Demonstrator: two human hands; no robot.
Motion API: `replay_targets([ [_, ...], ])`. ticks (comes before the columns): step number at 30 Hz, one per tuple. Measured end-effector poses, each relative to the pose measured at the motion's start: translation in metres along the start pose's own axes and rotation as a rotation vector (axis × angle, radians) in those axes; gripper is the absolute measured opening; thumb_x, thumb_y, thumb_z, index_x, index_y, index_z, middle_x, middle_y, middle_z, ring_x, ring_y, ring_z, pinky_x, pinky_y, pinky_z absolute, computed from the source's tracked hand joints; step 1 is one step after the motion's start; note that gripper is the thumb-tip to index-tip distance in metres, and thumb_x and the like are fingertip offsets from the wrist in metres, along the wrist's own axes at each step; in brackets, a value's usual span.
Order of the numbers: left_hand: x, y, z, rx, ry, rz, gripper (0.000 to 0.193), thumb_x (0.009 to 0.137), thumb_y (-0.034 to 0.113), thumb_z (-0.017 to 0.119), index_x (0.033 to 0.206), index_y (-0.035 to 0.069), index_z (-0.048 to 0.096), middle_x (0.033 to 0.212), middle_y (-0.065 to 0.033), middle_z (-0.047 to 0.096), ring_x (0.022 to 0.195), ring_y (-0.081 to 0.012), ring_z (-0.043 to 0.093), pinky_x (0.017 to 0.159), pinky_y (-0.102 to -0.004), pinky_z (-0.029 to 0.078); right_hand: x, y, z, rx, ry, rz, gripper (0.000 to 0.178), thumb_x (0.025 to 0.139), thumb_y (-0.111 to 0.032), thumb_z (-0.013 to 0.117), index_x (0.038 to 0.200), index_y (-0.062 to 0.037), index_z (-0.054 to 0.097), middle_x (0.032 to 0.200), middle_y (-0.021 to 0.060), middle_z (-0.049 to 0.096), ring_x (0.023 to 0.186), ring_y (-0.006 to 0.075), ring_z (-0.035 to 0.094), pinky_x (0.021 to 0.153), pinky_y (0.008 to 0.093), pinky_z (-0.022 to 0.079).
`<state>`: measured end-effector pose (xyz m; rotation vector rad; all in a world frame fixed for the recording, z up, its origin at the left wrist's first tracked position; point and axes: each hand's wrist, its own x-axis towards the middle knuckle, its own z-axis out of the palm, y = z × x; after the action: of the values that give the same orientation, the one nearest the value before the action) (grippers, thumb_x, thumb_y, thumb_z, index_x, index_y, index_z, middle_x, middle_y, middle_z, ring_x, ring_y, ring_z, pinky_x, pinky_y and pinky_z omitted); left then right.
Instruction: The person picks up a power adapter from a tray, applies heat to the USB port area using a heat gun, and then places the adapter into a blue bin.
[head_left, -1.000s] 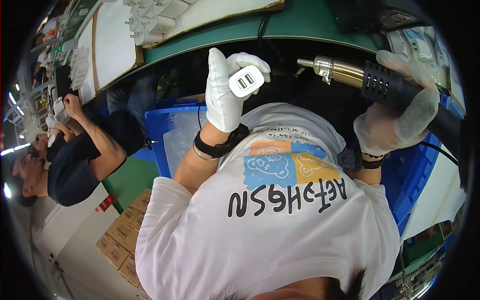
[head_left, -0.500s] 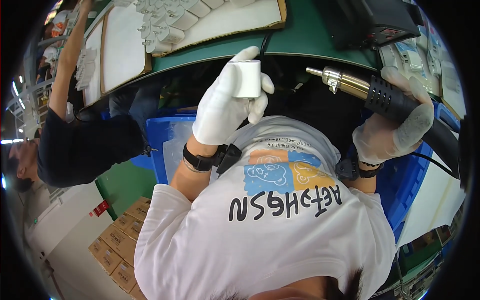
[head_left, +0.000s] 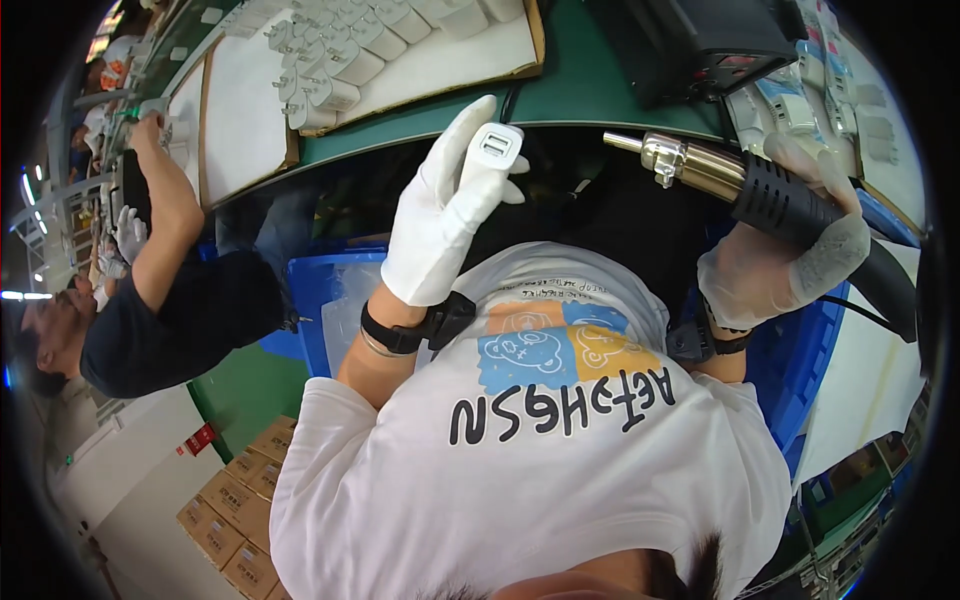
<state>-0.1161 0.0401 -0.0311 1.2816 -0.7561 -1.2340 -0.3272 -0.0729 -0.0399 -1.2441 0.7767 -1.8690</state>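
My left hand (head_left: 440,205), in a white glove, is closed around a small white USB charger (head_left: 494,148). The charger's end face with two ports is turned up toward me. In my right hand (head_left: 790,240), also gloved, is a hot air gun (head_left: 740,187) with a black handle and a metal barrel. Its thin nozzle points left toward the charger, with a gap between them. The glove on my right hand looks greyed at the fingers.
White plug chargers (head_left: 350,60) stand in rows on a cardboard-edged tray (head_left: 430,92) on the green bench (head_left: 590,90). A black box-shaped unit (head_left: 715,50) and bagged white parts (head_left: 800,100) are at the right. Blue bins (head_left: 315,300) flank me. A co-worker (head_left: 180,310) works at the left.
My left hand has turned the charger, so its port end now shows instead of its plain side. The hot air gun shifted slightly left. The co-worker's arm has bent and moved.
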Motion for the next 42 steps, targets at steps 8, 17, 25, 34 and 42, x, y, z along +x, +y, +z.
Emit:
replay_targets([
  [8,0.005,0.006,-0.002,0.201,0.151,0.322,0.065,0.072,-0.004,0.072,0.128,0.007,0.042,0.114,-0.0076,0.054,0.102,-0.0133,0.053,0.089,-0.0266,0.046,0.008,-0.01,-0.002,0.239,-0.01,0.0,0.045,0.092,-0.049,0.045,0.103,-0.0065,0.054,0.093,0.0194,0.062,0.084,0.0255,0.062,0.08,0.039,0.05],
  [17,0.024,0.016,0.019,0.113,0.202,0.482,0.053,0.071,-0.01,0.07,0.115,0.008,0.046,0.108,-0.0055,0.057,0.09,-0.0101,0.057,0.079,-0.0233,0.049,0.016,-0.023,0.002,0.343,-0.023,0.081,0.05,0.09,-0.047,0.051,0.122,-0.009,0.049,0.113,0.0282,0.054,0.097,0.0317,0.06,0.068,0.0337,0.058],
  [25,0.033,0.021,0.026,0.187,0.22,0.383,0.053,0.071,-0.01,0.07,0.115,0.008,0.045,0.103,-0.0043,0.057,0.083,-0.0087,0.057,0.074,-0.0217,0.049,0.027,-0.023,0.009,0.246,-0.048,0.057,0.054,0.091,-0.048,0.049,0.127,-0.008,0.043,0.114,0.0316,0.054,0.077,0.028,0.062,0.057,0.0288,0.056],
  [34,0.036,0.037,0.013,0.337,0.22,0.314,0.058,0.074,-0.006,0.069,0.125,0.008,0.045,0.104,-0.0046,0.057,0.086,-0.0105,0.056,0.075,-0.0223,0.049,0.032,-0.015,0.011,0.223,-0.065,0.097,0.056,0.091,-0.048,0.047,0.129,-0.0075,0.039,0.112,0.0303,0.055,0.063,0.0229,0.06,0.052,0.0255,0.052],
  [42,0.035,0.123,-0.071,1.2,0.193,0.524,0.053,0.071,0.001,0.07,0.122,0.008,0.055,0.1,-0.0089,0.059,0.087,-0.0189,0.057,0.079,-0.0292,0.047,0.032,-0.014,0.007,0.372,-0.165,0.068,0.052,0.09,-0.045,0.05,0.122,-0.004,0.048,0.116,0.0289,0.054,0.088,0.0269,0.063,0.063,0.025,0.054],
])
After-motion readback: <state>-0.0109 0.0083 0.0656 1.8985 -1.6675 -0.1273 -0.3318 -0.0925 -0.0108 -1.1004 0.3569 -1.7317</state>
